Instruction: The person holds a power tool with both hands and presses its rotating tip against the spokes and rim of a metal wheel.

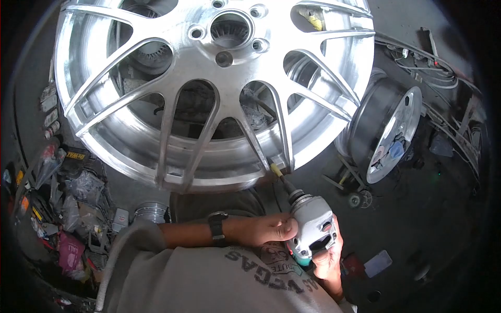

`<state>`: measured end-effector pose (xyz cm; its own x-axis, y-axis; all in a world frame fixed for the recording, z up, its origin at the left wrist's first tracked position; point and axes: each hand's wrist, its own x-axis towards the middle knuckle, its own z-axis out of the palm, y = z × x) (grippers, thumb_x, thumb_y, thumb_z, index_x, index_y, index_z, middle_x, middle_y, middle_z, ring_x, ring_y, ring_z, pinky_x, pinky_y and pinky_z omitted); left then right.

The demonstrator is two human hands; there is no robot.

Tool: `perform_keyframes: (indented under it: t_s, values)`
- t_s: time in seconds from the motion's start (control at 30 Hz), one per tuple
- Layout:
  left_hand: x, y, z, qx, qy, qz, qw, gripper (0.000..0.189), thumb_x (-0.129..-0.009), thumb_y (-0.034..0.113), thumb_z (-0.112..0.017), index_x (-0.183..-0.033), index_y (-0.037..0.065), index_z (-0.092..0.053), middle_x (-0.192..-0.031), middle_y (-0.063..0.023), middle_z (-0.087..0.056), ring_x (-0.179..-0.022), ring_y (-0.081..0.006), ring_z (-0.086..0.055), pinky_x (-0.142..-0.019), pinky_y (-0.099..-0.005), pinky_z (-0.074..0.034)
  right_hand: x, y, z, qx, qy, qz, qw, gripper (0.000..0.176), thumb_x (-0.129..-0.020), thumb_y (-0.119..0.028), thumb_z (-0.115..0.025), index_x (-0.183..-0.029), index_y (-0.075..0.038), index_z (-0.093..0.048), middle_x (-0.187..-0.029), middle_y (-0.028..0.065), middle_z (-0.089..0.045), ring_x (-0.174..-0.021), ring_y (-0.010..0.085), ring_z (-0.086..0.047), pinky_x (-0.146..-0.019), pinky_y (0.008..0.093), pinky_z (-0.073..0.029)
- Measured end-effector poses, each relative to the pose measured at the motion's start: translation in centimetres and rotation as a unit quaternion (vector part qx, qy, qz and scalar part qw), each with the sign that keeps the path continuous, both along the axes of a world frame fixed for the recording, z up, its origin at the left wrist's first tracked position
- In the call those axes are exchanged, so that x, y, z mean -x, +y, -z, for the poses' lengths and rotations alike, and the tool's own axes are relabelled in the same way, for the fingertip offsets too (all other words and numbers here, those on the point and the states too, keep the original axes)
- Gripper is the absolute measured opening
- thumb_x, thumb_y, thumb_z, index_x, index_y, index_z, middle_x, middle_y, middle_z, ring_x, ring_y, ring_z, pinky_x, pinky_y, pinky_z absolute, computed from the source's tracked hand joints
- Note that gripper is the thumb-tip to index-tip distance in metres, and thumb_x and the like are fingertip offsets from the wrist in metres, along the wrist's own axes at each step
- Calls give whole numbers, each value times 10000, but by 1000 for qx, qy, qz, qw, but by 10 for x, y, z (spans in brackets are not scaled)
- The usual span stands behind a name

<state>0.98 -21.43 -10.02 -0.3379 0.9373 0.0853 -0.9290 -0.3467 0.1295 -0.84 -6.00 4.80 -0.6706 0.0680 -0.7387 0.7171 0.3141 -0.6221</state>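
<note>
Both of my hands are wrapped around a white and teal die grinder point(313, 221). My left hand point(274, 228), with a dark watch on the wrist, grips its body from the left. On the other side, my right hand point(329, 261) closes round the rear of the tool. The grinder's narrow nose points up and left, ending in a yellowish tip point(276, 170). That tip is at the lower end of a spoke, near the front lip of a large bare-metal alloy wheel point(229, 68); whether it touches cannot be told. The wheel faces me, with several forked spokes and bolt holes.
A second wheel point(389, 135) stands tilted at the right. Cables point(430, 73) run along the right side. Plastic bags point(86, 185), a DeWalt box point(76, 155) and other clutter fill the left. A pale flat object point(378, 263) lies on the floor at lower right.
</note>
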Motion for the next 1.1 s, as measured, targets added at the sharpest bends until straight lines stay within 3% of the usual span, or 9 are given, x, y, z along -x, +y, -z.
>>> perform_keyframes:
  t_s: [0.03,0.17,0.27,0.37,0.43,0.63,0.77,0.93,1.1]
  values:
    - [5,2,-2,15,16,-43,999,360,-1033,422,-399,-1071,71,-468,-1014,13,-460,-971,-87,-435,-922,-281,-386,1,0,-1,-1,1,0,1000,1080,-744,-676,-694,-1388,112,-331,-1199,175,-595,-1082,225,-585,-947,343,-448]
    - [6,11,3,-29,-26,-49,998,355,-1034,417,-400,-1056,69,-467,-1004,15,-454,-972,-90,-430,-923,-277,-378,-1,-5,-1,-52,17,25,998,1088,-730,-694,-693,-1384,102,-346,-1191,163,-600,-1076,213,-585,-946,340,-449]
    - [5,3,6,20,21,-82,996,360,-1037,416,-393,-1075,67,-475,-1027,3,-468,-1005,-95,-432,-949,-289,-374,1,-4,-1,-57,4,1,998,1103,-719,-710,-689,-1389,96,-348,-1210,162,-588,-1086,213,-579,-951,340,-446]
    - [-2,-1,10,25,60,-40,997,407,-1043,386,-388,-1142,14,-517,-1125,-43,-539,-1075,-116,-464,-989,-322,-365,4,-1,2,-27,-12,-16,999,1107,-717,-710,-691,-1391,97,-345,-1202,159,-589,-1097,210,-572,-960,340,-440]
    - [7,-5,1,49,22,-70,996,371,-1044,386,-386,-1036,37,-512,-1051,-23,-513,-1006,-108,-452,-958,-307,-369,7,-4,0,-20,-21,0,1000,1105,-720,-708,-690,-1392,98,-343,-1196,159,-590,-1096,208,-571,-957,338,-442]
    - [10,7,9,-4,4,-61,998,439,-1040,416,-366,-1235,35,-467,-1184,-16,-498,-1144,-105,-419,-1023,-290,-333,10,-6,-1,-55,-14,14,998,1101,-727,-702,-691,-1398,96,-337,-1184,162,-592,-1080,210,-583,-937,334,-460]
    - [-19,24,22,1,2,-69,998,436,-1040,422,-361,-1216,39,-471,-1162,-9,-493,-1132,-95,-414,-1024,-282,-321,11,-4,5,-37,-7,0,999,1101,-722,-702,-695,-1400,90,-340,-1187,159,-597,-1081,211,-587,-946,338,-457]
    - [-4,7,13,11,20,-77,997,340,-1046,394,-373,-1026,71,-476,-979,10,-444,-935,-88,-407,-944,-264,-343,12,-1,4,-15,-24,4,1000,1104,-716,-699,-702,-1409,78,-335,-1192,154,-602,-1081,209,-590,-948,335,-456]
    - [7,12,12,8,18,-79,997,341,-1043,399,-380,-993,72,-462,-947,21,-425,-896,-92,-389,-906,-260,-355,9,-4,2,-58,-2,9,998,1101,-719,-686,-711,-1423,67,-321,-1194,154,-603,-1088,215,-587,-958,336,-449]
